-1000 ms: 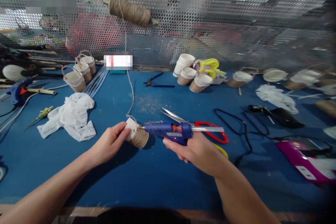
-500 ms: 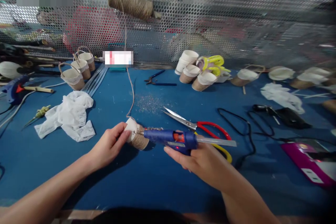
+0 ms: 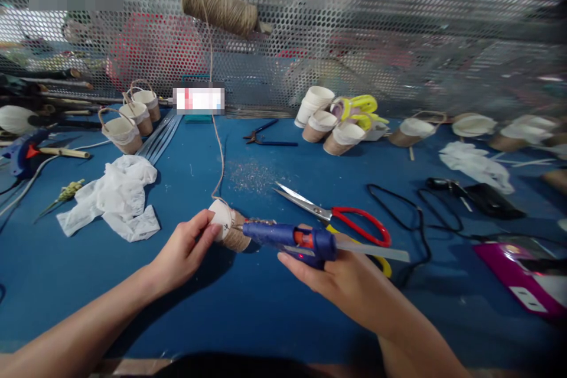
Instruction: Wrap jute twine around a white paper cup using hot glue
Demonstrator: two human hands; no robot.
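Note:
My left hand point(image 3: 183, 251) is closed on a small paper cup point(image 3: 228, 227) partly wrapped in jute twine, held on its side just above the blue table point(image 3: 248, 313). My right hand point(image 3: 343, 280) grips a blue hot glue gun point(image 3: 290, 238) with its nozzle against the cup's wrapped side. A clear glue stick pokes out of the gun's back. A strand of twine point(image 3: 218, 147) runs from the cup up to a spool point(image 3: 220, 7) hung on the mesh wall.
Red-handled scissors point(image 3: 341, 215) lie just behind the glue gun. Crumpled white plastic point(image 3: 113, 198) sits at left, with finished twine baskets point(image 3: 128, 118) and a second glue gun point(image 3: 22, 150). More cups point(image 3: 330, 124), pliers point(image 3: 263, 136), black cords point(image 3: 411, 212) and a magenta box point(image 3: 516, 266) lie at right.
The glue gun has slid a little to the right along the cup and my right hand has dropped slightly. My left hand still holds the cup in place.

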